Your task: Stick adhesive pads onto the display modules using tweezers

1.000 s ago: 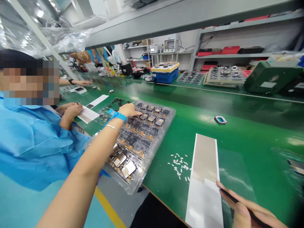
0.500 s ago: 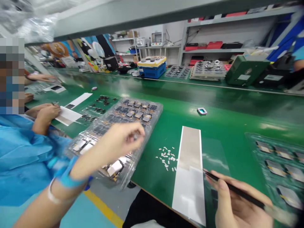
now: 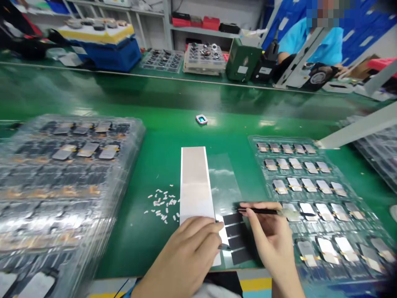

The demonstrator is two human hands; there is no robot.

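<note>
My left hand (image 3: 189, 252) rests with curled fingers on the near end of a long white strip (image 3: 195, 182) on the green bench, pinching a small dark part at its fingertips. My right hand (image 3: 271, 238) grips black tweezers (image 3: 263, 211) lying sideways, their tip pointing left above several black rectangular pieces (image 3: 235, 236) beside the strip. A clear film (image 3: 225, 178) lies to the right of the strip.
A stack of clear trays (image 3: 62, 174) with small screen parts fills the left. Another tray (image 3: 313, 194) of parts lies at the right. White scraps (image 3: 161, 205) are scattered left of the strip. A small pink-rimmed part (image 3: 201, 119) sits farther back. A person in blue works at the far right.
The view has swung right, away from the neighbouring worker. My left hand came off the left tray with a small part and now rests on the strip. My right hand moved the tweezers left.
</note>
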